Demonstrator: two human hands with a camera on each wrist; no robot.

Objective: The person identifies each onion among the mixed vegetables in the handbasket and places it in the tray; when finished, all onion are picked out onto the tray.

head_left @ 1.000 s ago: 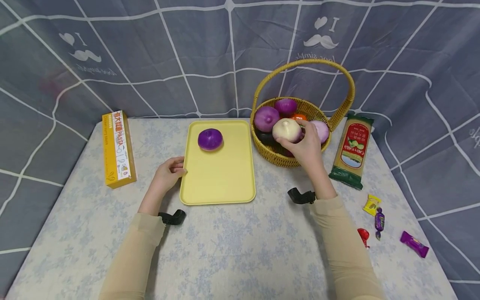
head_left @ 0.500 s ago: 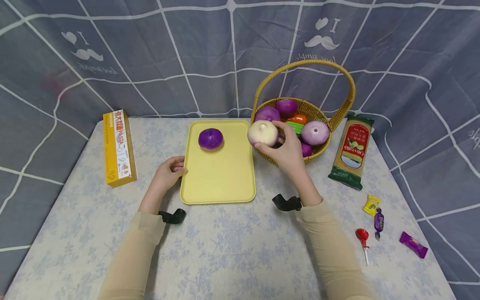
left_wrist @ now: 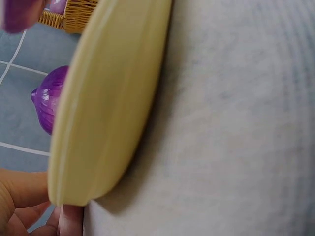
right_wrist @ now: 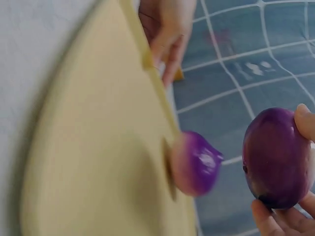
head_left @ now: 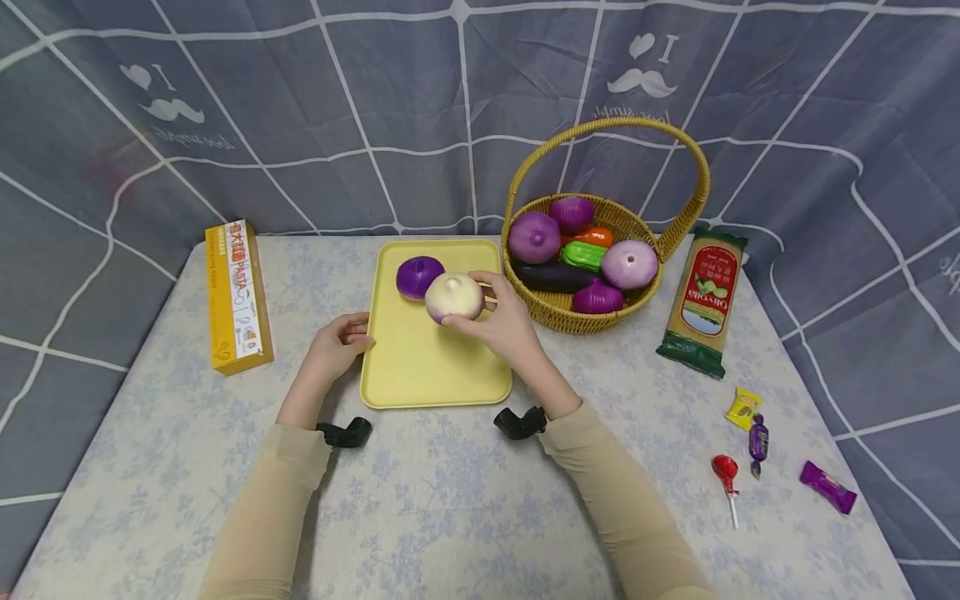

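My right hand [head_left: 504, 321] holds a white-and-purple onion [head_left: 453, 297] between thumb and fingers, above the yellow tray [head_left: 435, 375]. In the right wrist view the onion's purple underside [right_wrist: 275, 157] shows, apart from the tray's surface. A dark purple onion [head_left: 417, 277] lies on the upper left part of the tray. At the tray's left edge, my left hand [head_left: 336, 346] grips the rim; in the left wrist view the thumb [left_wrist: 24, 189] lies at the rim with other fingers beneath it.
A wicker basket [head_left: 555, 319] with a tall handle stands right of the tray, holding onions, an eggplant [head_left: 555, 276] and a green pepper [head_left: 585, 255]. A pasta box [head_left: 238, 296] lies left. A noodle packet [head_left: 703, 302], a lollipop [head_left: 725, 471] and candies [head_left: 758, 446] lie right.
My right hand has carried the white-and-purple onion out of the basket, leftward and over the tray. My left hand has stayed at the tray's edge.
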